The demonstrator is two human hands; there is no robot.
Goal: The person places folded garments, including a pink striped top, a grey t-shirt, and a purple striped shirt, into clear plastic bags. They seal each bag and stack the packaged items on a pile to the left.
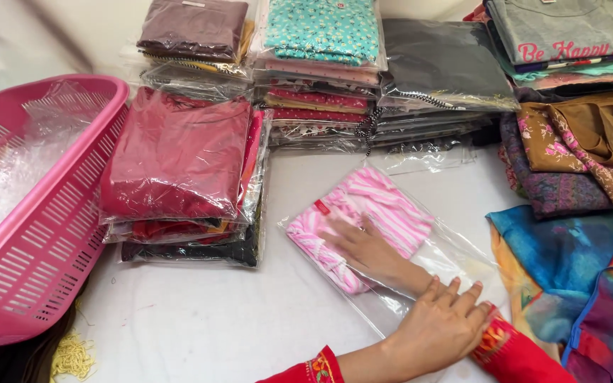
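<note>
**Pink striped garment pressed inside clear bag**

A folded pink-and-white striped garment (pixel 363 220) is seen inside a clear plastic bag (pixel 455 259) lying flat on the white table (pixel 214 319), just right of centre. One hand (pixel 365 250) is pushed into the bag's open end, palm down, fingers spread flat on the garment; nothing is gripped. The other hand (pixel 443 323) is laid on top of the bag's open end near the lower edge, fingers together and flat, pressing the plastic down. Which hand is left and which is right cannot be told for sure, since the forearms cross; red sleeves with embroidered cuffs are seen at the bottom edge.

A pink plastic basket (pixel 51 234) lined with clear plastic is set at the left. Beside it, a stack of bagged red garments (pixel 179 163) is piled. More bagged clothes (pixel 321 64) are stacked along the back. Loose brown and floral clothes (pixel 583 149) are heaped at the right, with a blue and multicoloured cloth (pixel 576 284) near the bag, below them.
</note>
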